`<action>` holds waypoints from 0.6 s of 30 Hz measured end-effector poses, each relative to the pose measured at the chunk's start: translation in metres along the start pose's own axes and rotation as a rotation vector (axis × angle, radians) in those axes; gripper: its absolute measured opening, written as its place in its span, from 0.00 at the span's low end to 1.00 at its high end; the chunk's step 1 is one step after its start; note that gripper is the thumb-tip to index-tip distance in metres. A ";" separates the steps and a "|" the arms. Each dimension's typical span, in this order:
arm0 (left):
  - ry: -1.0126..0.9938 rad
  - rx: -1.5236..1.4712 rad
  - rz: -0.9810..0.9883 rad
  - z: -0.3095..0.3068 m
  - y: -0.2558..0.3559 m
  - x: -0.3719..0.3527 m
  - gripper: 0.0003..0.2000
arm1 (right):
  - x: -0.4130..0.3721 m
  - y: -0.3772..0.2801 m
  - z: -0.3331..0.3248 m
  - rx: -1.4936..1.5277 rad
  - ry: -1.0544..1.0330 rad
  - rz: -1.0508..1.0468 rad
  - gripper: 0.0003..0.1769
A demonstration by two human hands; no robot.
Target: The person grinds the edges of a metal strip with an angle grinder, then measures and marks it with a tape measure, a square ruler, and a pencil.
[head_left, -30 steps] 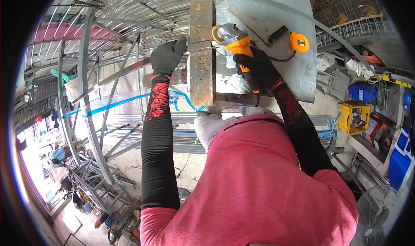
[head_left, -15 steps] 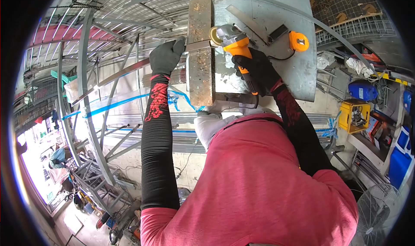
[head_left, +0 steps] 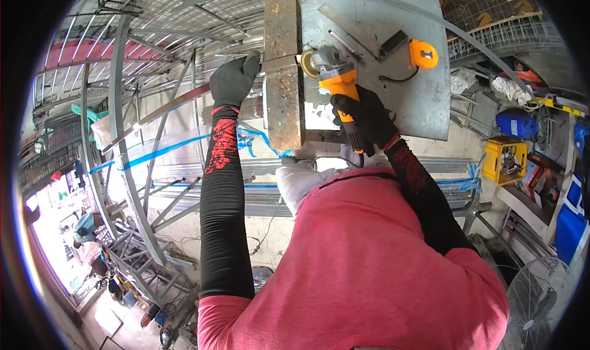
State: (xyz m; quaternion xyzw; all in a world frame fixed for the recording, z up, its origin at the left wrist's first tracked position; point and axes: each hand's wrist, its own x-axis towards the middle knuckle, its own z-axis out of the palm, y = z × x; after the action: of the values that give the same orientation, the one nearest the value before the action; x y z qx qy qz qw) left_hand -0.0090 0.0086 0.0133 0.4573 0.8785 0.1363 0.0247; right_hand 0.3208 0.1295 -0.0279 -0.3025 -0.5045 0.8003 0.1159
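My left hand (head_left: 235, 81), in a grey glove, is closed on one end of a flat metal bar (head_left: 279, 64) that lies across a rusty steel beam (head_left: 283, 104). In a black glove, my right hand (head_left: 365, 116) grips the orange and grey angle grinder (head_left: 337, 79) by its body. The grinder's disc is at the bar's right end, just past the beam's edge; whether they touch I cannot tell. Right of the grinder, a metal square (head_left: 350, 30), a pen-like marker (head_left: 345, 44) and an orange tape measure (head_left: 424, 54) lie on the metal tabletop (head_left: 424, 104).
Metal frames and posts (head_left: 117, 104) stand at the left. Long metal bars lie beneath the bench. On the right are a yellow crate (head_left: 504, 161), a blue container (head_left: 515, 124) and a fan (head_left: 539, 298). A curved metal strip crosses above the bench.
The grinder has tilted and shifted slightly, with my right hand a little lower and to the right. More of the marker shows. My left hand stays nearly still on the bar.
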 end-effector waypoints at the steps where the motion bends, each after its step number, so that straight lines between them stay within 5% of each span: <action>1: -0.003 0.016 -0.003 -0.001 0.000 0.000 0.31 | -0.002 0.001 0.003 -0.019 0.019 -0.032 0.20; 18: -0.020 0.007 -0.017 -0.001 0.000 0.000 0.33 | -0.023 -0.012 0.010 -0.239 0.030 -0.044 0.18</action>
State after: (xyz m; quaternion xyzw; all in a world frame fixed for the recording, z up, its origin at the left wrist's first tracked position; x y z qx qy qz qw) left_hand -0.0091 0.0086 0.0141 0.4511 0.8826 0.1282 0.0330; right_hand 0.3314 0.1158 -0.0060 -0.3148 -0.6011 0.7272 0.1041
